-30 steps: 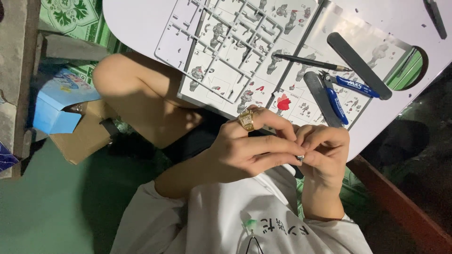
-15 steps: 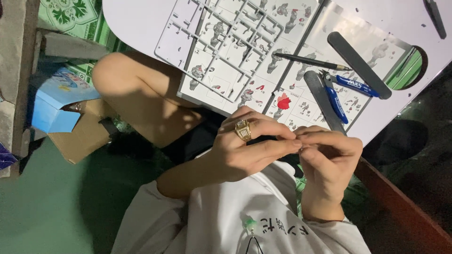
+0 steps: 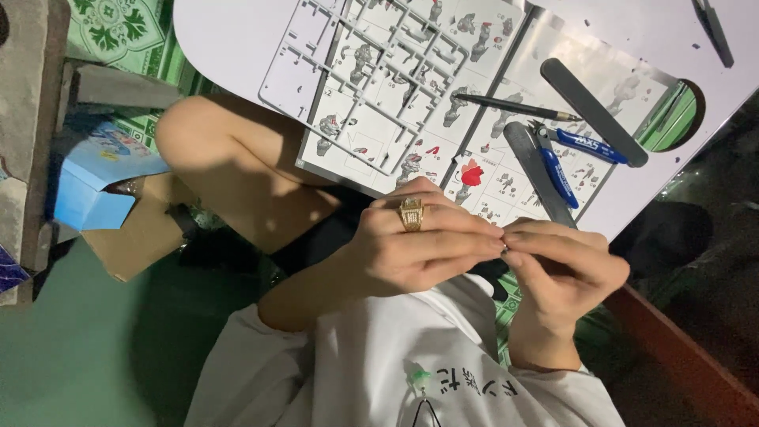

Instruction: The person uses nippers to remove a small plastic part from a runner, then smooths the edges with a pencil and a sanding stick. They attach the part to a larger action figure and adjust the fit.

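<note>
Both hands meet at chest height, in front of the white shirt, below the white table edge. Left hand, gold ring on it, fingers curled and pointing toward the right hand. Fingertips of both pinch together on a tiny part, mostly hidden; only a dark speck shows between the tips. Its long axis can't be told. Part sits right at the contact point, touching both sets of fingertips, equally near each hand. Fingers nearly closed, no visible gap. On the table beyond: grey parts sprue over an instruction sheet, blue-handled nippers, two dark sanding sticks, a pen-like tool. Blue box by the knee.
</note>
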